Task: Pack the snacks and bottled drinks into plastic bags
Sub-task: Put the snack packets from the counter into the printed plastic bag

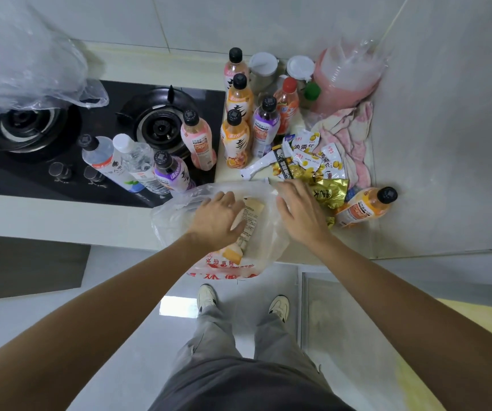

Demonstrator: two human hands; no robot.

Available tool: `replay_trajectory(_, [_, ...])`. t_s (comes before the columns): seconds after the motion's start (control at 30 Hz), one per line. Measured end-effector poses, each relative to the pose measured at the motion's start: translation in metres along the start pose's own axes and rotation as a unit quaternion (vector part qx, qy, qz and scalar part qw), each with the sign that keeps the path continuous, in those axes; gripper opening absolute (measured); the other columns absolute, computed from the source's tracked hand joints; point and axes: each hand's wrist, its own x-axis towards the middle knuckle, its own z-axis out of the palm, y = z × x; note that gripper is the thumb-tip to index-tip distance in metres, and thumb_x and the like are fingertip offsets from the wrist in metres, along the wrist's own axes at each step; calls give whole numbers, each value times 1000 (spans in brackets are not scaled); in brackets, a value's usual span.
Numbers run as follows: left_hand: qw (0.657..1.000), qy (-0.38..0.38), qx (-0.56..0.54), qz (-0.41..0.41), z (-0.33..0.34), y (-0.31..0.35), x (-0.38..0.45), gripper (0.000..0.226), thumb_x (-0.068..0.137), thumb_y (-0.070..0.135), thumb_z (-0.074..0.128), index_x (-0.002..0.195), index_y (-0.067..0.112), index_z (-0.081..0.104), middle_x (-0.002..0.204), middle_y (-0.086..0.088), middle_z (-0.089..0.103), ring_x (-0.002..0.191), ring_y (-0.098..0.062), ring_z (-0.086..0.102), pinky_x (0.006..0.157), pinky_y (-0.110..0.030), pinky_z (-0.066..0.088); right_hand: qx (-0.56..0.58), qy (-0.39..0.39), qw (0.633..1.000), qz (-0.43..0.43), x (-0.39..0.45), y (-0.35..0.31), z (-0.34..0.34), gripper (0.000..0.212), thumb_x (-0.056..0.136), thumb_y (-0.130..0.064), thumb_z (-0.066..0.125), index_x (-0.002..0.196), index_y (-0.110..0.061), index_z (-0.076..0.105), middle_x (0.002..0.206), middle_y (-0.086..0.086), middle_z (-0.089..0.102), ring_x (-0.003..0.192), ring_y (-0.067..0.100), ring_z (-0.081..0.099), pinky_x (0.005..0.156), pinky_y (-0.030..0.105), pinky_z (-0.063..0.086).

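Bag print — red, perhaps Chinese

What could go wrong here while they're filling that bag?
The plastic bag hangs partly over the counter edge, so added weight might pull it off. The orange bottle lying on its side could roll. Several bottles, like the purple one, stand on the gas stove and may topple if bumped.
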Motion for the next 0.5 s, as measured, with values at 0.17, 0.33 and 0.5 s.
replay_trajectory(0.17, [998, 47, -47, -19, -28, 4, 49, 37, 99, 39, 51, 125, 14, 58, 118, -10, 58, 110, -32, 56, 79, -47, 53, 26, -7, 995, 97, 34, 10, -7, 34, 103, -22, 53, 130, -2, 59, 125, 14, 54, 124, 31, 50, 98, 43, 45])
replay_trajectory(0.33, [997, 10, -54, -62, -32, 12, 108, 34, 100, 31, 52, 127, 11, 56, 124, -13, 57, 114, -35, 58, 77, -45, 53, 0, -20, 988, 153, 72, 13, -4, 36, 98, -24, 63, 126, -2, 63, 120, 16, 61, 120, 35, 55, 97, 43, 47])
replay_trajectory(0.5, [994, -27, -5, -102, -27, 26, 147, 27, 102, 21, 53, 126, 8, 55, 119, -13, 64, 106, -35, 65, 79, -42, 49, -53, -11, 986, 158, 94, 11, 7, 32, 92, -33, 66, 100, -3, 64, 99, 13, 64, 98, 35, 62, 68, 38, 48])
